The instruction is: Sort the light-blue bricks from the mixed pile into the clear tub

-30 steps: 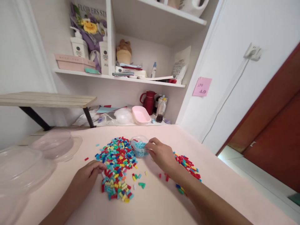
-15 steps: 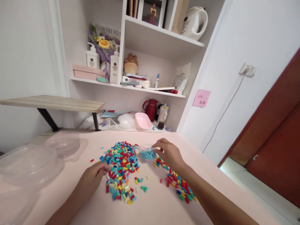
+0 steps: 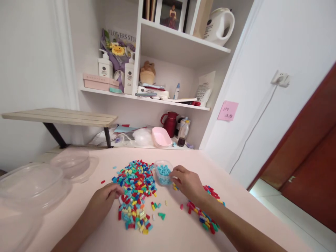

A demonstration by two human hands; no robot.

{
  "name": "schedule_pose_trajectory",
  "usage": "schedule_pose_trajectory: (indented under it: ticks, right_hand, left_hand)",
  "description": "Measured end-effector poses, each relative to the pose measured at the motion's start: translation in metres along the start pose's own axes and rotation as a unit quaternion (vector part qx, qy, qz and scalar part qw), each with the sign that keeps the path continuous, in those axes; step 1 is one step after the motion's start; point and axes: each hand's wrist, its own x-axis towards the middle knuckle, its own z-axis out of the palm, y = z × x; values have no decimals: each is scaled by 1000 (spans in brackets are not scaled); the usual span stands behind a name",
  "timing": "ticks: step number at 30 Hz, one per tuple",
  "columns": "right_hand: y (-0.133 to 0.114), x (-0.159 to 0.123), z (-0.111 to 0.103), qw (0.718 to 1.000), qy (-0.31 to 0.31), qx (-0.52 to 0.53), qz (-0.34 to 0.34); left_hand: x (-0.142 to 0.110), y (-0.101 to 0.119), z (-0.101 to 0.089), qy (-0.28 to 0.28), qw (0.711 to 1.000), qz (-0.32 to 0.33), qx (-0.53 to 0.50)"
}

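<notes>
A small clear plastic container point(image 3: 159, 177) with light-blue toy bricks point(image 3: 164, 170) in it stands at the far right of a mixed heap of small building bricks point(image 3: 139, 182). My right hand point(image 3: 187, 182) is closed at the container's right side, thumb and fingers at its rim. My left hand point(image 3: 107, 196) rests at the heap's left edge with its fingers curled in; whatever they may hold is hidden. A second strip of mixed bricks point(image 3: 207, 213), mostly red, yellow and green, lies partly under my right forearm.
Clear plastic tubs point(image 3: 34, 182) stand on the pink tabletop point(image 3: 173, 234) at the left. A wooden riser point(image 3: 60, 116) is behind them. At the back are a pink tray point(image 3: 161, 137), a red jug point(image 3: 170, 124) and a bottle point(image 3: 183, 133). A few loose bricks point(image 3: 161, 215) lie between the heaps.
The clear container has gone from tilted to more upright, showing the blue bricks from above. My right hand has moved slightly down with it. My left hand has stayed nearly still.
</notes>
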Motion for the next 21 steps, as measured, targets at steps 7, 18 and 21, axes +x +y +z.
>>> schedule_pose_trajectory:
  ticks: [7,18,21]
  right_hand:
    - [0,-6,13,998,-45,-32,-31]
    - [12,-15,11,997,48,-1,59]
    - [-5,-9,-7,993,74,74,51]
  left_hand:
    - [2,2,0,3,1000,-11,1]
    - [3,2,-1,-7,1000,-19,7]
    - [4,2,-2,-13,1000,-24,11]
